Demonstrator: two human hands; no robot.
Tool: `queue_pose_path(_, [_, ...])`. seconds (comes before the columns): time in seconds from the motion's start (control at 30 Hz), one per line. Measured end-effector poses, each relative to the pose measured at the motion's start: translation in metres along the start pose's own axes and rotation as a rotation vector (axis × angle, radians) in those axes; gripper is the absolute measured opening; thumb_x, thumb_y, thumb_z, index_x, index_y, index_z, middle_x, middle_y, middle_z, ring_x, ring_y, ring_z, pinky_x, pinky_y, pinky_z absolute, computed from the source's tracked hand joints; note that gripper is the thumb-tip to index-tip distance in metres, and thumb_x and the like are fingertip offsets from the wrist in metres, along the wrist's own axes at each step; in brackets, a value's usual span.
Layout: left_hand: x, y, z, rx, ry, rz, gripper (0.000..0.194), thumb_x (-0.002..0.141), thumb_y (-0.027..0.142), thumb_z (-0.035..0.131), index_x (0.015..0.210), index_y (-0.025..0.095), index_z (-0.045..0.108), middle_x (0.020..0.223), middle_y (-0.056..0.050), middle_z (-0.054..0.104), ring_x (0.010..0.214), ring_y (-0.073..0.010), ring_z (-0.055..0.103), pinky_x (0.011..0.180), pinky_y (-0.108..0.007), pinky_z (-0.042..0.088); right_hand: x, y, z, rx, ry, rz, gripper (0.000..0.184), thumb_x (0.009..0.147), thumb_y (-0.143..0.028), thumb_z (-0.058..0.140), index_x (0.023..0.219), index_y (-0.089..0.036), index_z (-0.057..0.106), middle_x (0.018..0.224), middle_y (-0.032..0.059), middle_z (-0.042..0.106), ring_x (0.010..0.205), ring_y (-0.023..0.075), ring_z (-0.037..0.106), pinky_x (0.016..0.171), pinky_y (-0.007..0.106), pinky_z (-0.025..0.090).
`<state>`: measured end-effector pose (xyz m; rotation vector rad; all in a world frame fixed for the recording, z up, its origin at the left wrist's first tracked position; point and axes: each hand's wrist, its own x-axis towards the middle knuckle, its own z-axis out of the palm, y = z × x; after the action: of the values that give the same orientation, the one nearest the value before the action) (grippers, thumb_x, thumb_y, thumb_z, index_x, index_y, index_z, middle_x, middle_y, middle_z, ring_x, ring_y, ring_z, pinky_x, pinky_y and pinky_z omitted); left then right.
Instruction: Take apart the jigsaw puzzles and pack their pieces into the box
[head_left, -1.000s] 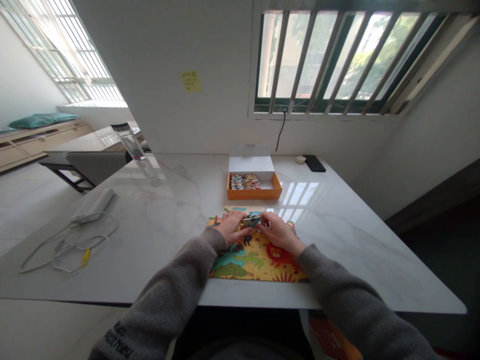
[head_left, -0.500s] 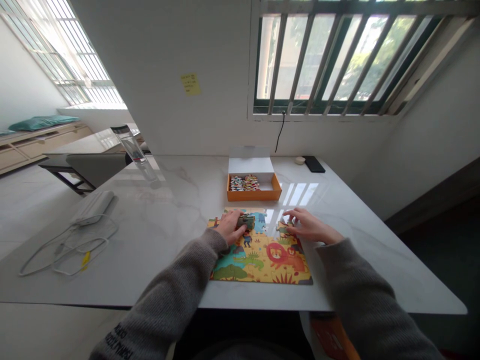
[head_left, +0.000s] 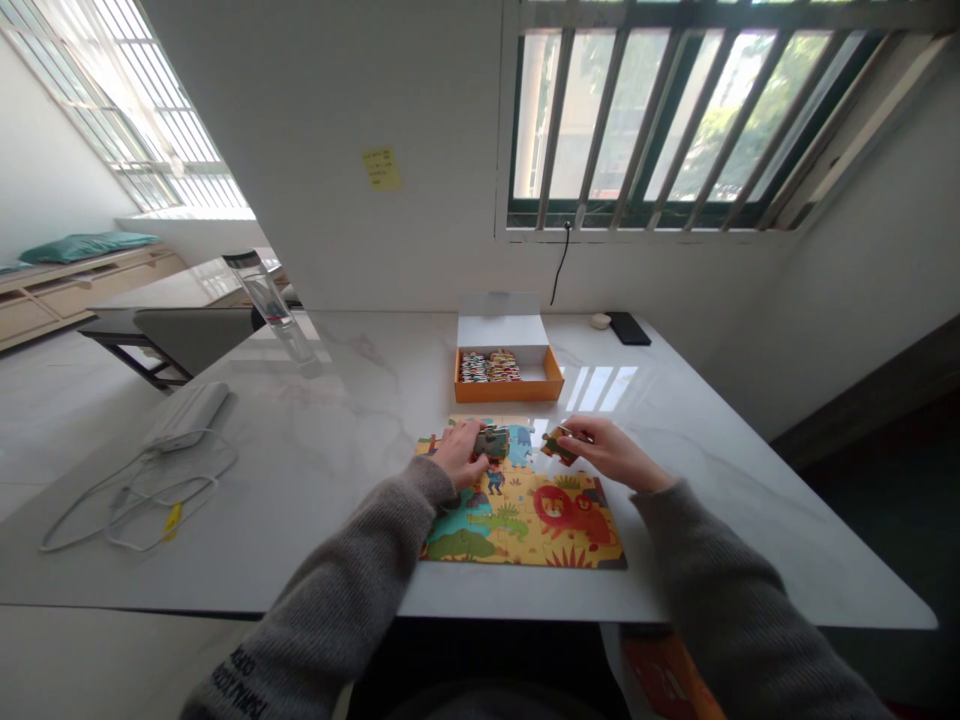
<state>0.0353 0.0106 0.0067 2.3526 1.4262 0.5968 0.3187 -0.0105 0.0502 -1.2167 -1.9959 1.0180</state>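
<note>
A jigsaw puzzle (head_left: 517, 520) with lions, a crocodile and other animals lies flat near the table's front edge, with a gap at its upper right. My right hand (head_left: 609, 452) pinches a puzzle piece (head_left: 559, 446), raised and tilted over that gap. Over the puzzle's upper left, my left hand (head_left: 459, 455) is closed on a small stack of puzzle pieces (head_left: 493, 442); its fingers partly cover them. Blue joined pieces (head_left: 520, 443) show between the hands.
Behind the puzzle stands an open orange box (head_left: 510, 393) holding rows of pieces. A phone (head_left: 628, 328) and a small white round object (head_left: 599, 321) lie at the back right. On the left are a clear bottle (head_left: 271, 300), a white device (head_left: 187, 415) and a looped cable (head_left: 161, 500).
My right hand has lifted the puzzle piece off the puzzle's upper right and tilted it, shifting slightly left. My left hand has stayed almost still with its stack.
</note>
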Motion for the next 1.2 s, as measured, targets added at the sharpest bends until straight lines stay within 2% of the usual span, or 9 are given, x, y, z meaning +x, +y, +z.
queue_pose_path(0.07, [-0.001, 0.000, -0.001, 0.009, -0.015, 0.010, 0.046, 0.074, 0.023, 0.061, 0.119, 0.016, 0.053, 0.112, -0.012, 0.059, 0.102, -0.0287, 0.055, 0.094, -0.043, 0.043, 0.004, -0.008, 0.016, 0.109, -0.004, -0.042, 0.032, 0.089, -0.049, 0.059, 0.095, -0.018, 0.065, 0.083, 0.0044, 0.065, 0.067, 0.0156, 0.059, 0.065, 0.031, 0.048])
queue_pose_path(0.23, [-0.003, 0.000, -0.005, -0.004, -0.045, 0.050, 0.058, 0.075, 0.039, 0.067, 0.125, 0.016, 0.049, 0.114, -0.013, 0.057, 0.105, -0.0312, 0.053, 0.095, -0.045, 0.042, 0.019, -0.016, 0.049, -0.030, 0.125, -0.155, 0.018, 0.087, -0.037, 0.064, 0.084, -0.020, 0.065, 0.077, 0.0002, 0.057, 0.071, 0.0145, 0.051, 0.068, 0.029, 0.043])
queue_pose_path(0.4, [-0.003, 0.000, -0.005, -0.035, -0.065, 0.097, 0.064, 0.074, 0.049, 0.070, 0.124, 0.015, 0.049, 0.115, -0.013, 0.056, 0.105, -0.0308, 0.053, 0.098, -0.046, 0.041, 0.029, -0.010, 0.065, -0.008, 0.150, -0.088, 0.020, 0.089, -0.037, 0.059, 0.089, -0.019, 0.068, 0.063, -0.0036, 0.050, 0.060, 0.0126, 0.042, 0.057, 0.026, 0.034])
queue_pose_path(0.53, [-0.001, 0.001, -0.004, -0.037, -0.054, 0.077, 0.045, 0.083, 0.042, 0.063, 0.119, 0.017, 0.052, 0.110, -0.011, 0.059, 0.104, -0.0289, 0.054, 0.096, -0.044, 0.041, 0.029, -0.009, 0.070, 0.017, 0.081, -0.102, 0.016, 0.090, -0.032, 0.058, 0.094, -0.019, 0.065, 0.072, -0.0019, 0.060, 0.062, 0.0124, 0.048, 0.060, 0.025, 0.038])
queue_pose_path(0.63, [0.001, 0.003, -0.004, -0.039, -0.041, 0.093, 0.031, 0.088, 0.033, 0.056, 0.115, 0.017, 0.055, 0.106, -0.010, 0.061, 0.103, -0.0276, 0.055, 0.095, -0.043, 0.041, 0.022, -0.010, 0.061, -0.029, 0.083, -0.094, 0.018, 0.093, -0.030, 0.052, 0.106, -0.020, 0.060, 0.074, -0.0019, 0.063, 0.063, 0.0130, 0.052, 0.062, 0.026, 0.042])
queue_pose_path(0.8, [0.001, 0.003, -0.003, -0.041, -0.022, 0.089, 0.030, 0.086, 0.030, 0.058, 0.113, 0.017, 0.058, 0.103, -0.009, 0.062, 0.099, -0.0270, 0.057, 0.095, -0.044, 0.042, -0.009, -0.009, 0.052, -0.414, 0.245, -0.067, 0.021, 0.097, -0.023, 0.042, 0.108, -0.020, 0.060, 0.091, 0.0063, 0.065, 0.085, 0.0203, 0.058, 0.077, 0.034, 0.045])
queue_pose_path(0.87, [0.001, 0.003, -0.003, -0.061, -0.004, 0.096, 0.030, 0.085, 0.030, 0.059, 0.112, 0.018, 0.058, 0.103, -0.009, 0.063, 0.098, -0.0263, 0.057, 0.095, -0.043, 0.043, -0.022, -0.009, 0.061, -0.653, 0.269, -0.076, 0.022, 0.097, -0.020, 0.042, 0.108, -0.020, 0.061, 0.099, 0.0103, 0.065, 0.095, 0.0245, 0.055, 0.083, 0.037, 0.041])
queue_pose_path(0.97, [0.001, 0.001, -0.001, -0.070, 0.005, 0.103, 0.029, 0.086, 0.031, 0.058, 0.112, 0.017, 0.058, 0.102, -0.009, 0.063, 0.098, -0.0263, 0.058, 0.095, -0.043, 0.043, -0.035, -0.015, 0.080, -0.905, 0.259, -0.074, 0.021, 0.097, -0.019, 0.043, 0.104, -0.020, 0.063, 0.093, 0.0121, 0.062, 0.092, 0.0270, 0.051, 0.082, 0.040, 0.036])
queue_pose_path(1.2, [0.003, 0.000, 0.001, -0.059, 0.006, 0.092, 0.030, 0.086, 0.032, 0.057, 0.111, 0.014, 0.058, 0.100, -0.011, 0.063, 0.097, -0.0278, 0.059, 0.094, -0.044, 0.044, -0.036, -0.026, 0.091, -0.981, 0.276, -0.053, 0.015, 0.095, -0.023, 0.044, 0.089, -0.018, 0.057, 0.090, 0.0120, 0.058, 0.090, 0.0277, 0.047, 0.081, 0.040, 0.034])
